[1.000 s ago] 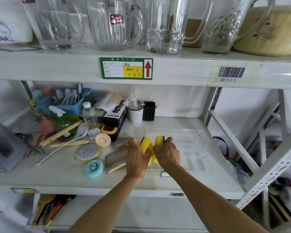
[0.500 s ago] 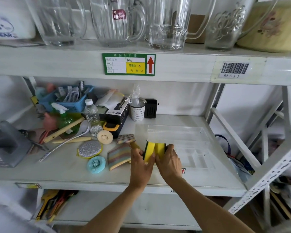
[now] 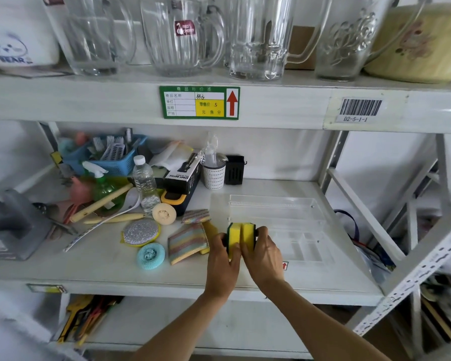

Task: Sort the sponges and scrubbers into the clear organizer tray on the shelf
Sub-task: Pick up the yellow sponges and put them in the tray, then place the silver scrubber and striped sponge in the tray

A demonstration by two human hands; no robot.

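Two yellow sponges with dark green backs (image 3: 241, 237) stand on edge, pressed side by side, at the left end of the clear organizer tray (image 3: 284, 204). My left hand (image 3: 223, 259) grips the left one and my right hand (image 3: 262, 252) grips the right one. To the left on the shelf lie a striped sponge (image 3: 188, 242), a smaller striped scrubber (image 3: 195, 216), a silver scrub pad (image 3: 140, 232), a teal mesh scrubber (image 3: 150, 255) and a beige round scrubber (image 3: 164, 214).
Behind the loose sponges stand a water bottle (image 3: 145, 183), a spray-bottle box (image 3: 183, 177), a white dotted cup (image 3: 213, 174), a black holder (image 3: 234, 170) and a blue basket (image 3: 107, 158). Glass pitchers (image 3: 180, 35) fill the upper shelf. A diagonal shelf brace (image 3: 412, 280) runs at right.
The two sponges were spread apart in a V and are now pressed together upright. Both hands have drawn slightly nearer the shelf's front edge while holding them.
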